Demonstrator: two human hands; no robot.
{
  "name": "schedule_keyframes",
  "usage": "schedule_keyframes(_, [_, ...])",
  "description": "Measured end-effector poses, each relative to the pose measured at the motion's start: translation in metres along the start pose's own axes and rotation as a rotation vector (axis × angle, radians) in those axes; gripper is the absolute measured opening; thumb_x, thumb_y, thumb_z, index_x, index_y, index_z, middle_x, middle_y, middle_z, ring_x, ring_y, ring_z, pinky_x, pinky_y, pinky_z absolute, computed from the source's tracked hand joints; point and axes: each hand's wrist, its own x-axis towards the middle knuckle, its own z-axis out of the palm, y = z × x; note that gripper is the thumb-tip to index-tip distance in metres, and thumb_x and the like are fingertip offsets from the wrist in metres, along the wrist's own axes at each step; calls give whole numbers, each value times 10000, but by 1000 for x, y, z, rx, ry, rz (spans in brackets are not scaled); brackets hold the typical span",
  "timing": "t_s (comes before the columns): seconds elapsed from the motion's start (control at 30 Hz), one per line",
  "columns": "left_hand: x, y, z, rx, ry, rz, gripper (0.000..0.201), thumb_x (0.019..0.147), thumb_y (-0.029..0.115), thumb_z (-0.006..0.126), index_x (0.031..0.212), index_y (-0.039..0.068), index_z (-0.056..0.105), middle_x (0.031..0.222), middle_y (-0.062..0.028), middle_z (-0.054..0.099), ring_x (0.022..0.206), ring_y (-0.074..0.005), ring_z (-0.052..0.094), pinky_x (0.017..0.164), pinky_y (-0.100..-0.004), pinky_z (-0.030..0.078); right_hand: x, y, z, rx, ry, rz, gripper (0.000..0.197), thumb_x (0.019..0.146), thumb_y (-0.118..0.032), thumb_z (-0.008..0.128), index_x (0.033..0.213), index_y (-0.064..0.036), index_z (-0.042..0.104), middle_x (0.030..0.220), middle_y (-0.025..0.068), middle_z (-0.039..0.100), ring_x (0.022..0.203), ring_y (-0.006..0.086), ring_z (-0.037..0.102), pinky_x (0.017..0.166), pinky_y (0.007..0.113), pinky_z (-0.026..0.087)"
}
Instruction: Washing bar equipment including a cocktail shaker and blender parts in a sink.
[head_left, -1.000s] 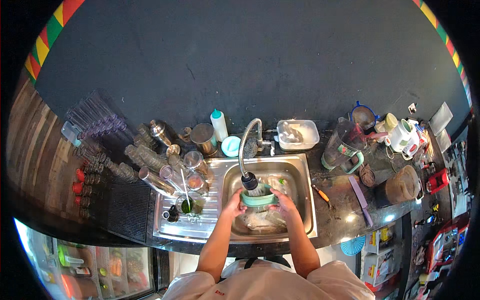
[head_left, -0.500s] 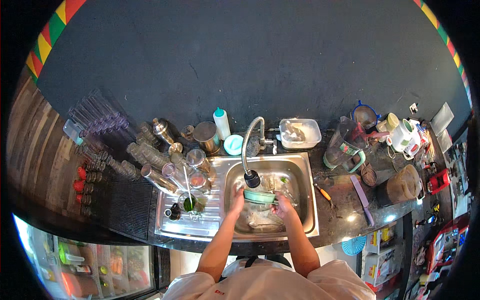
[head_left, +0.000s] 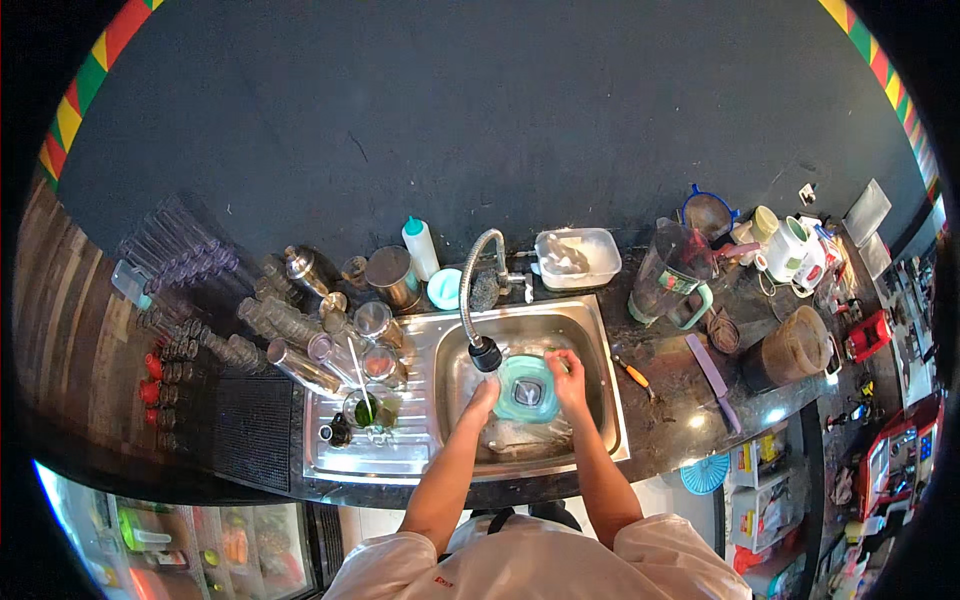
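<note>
The left hand [head_left: 484, 398] and right hand [head_left: 568, 380] hold the green tub [head_left: 527, 404] by opposite sides, likely to steady it over the sink [head_left: 596, 425].

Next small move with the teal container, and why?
Probably ease the teal container left and away from the body, toward the faucet head: the left hand and right hand are at its sides, and in this view the faucet head sits off its upper left. Water flow isn't clear.

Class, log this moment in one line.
left hand holding teal container by left side; right hand holding right side; container over sink basin
</note>
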Motion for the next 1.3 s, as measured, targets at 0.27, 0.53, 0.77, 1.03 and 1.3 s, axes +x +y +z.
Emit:
schedule_keyframes(0.27, [-59,35,-53,-360,173,110,487,847,403,499,1094,-16,527,994,-98,579,900,-176,540,761,-308,434,-22,-2,67,822,-372,853,403,871,-363,432,1076,-27,518,967,116,599,843,205,585,774,329,463])
schedule_keyframes(0.53, [-52,38,-25,-283,374,199,596,826,456,508,1131,-56,483,1059,-132,557,938,-211,523,803,-337,407,-16,120,55,-194,-62,290,579,718,-255,640,1164,59,445,1107,172,531,1030,268,495,890,328,380])
schedule_keyframes(0.77, [-18,1,-31,-524,241,212,424,869,280,455,1165,-24,470,1138,-116,524,1037,-201,482,870,-308,370,-14,-22,25,625,-401,887,382,823,-257,531,1115,-14,492,1007,107,584,885,202,571,827,375,425])
schedule_keyframes(1.03, [-9,30,5,-733,-163,16,212,874,156,397,943,25,549,968,-103,593,857,-223,584,766,-371,477,-19,-22,-4,543,-19,679,370,855,-271,506,1116,-8,505,1071,118,555,1017,227,510,877,337,390])
schedule_keyframes(1.3, [-57,53,-14,-887,-290,-182,262,873,199,362,1050,45,478,1097,-132,519,1025,-292,502,872,-488,411,-28,10,19,-781,-7,-268,434,905,-410,280,1089,-93,512,1103,133,510,1033,311,417,885,360,299])
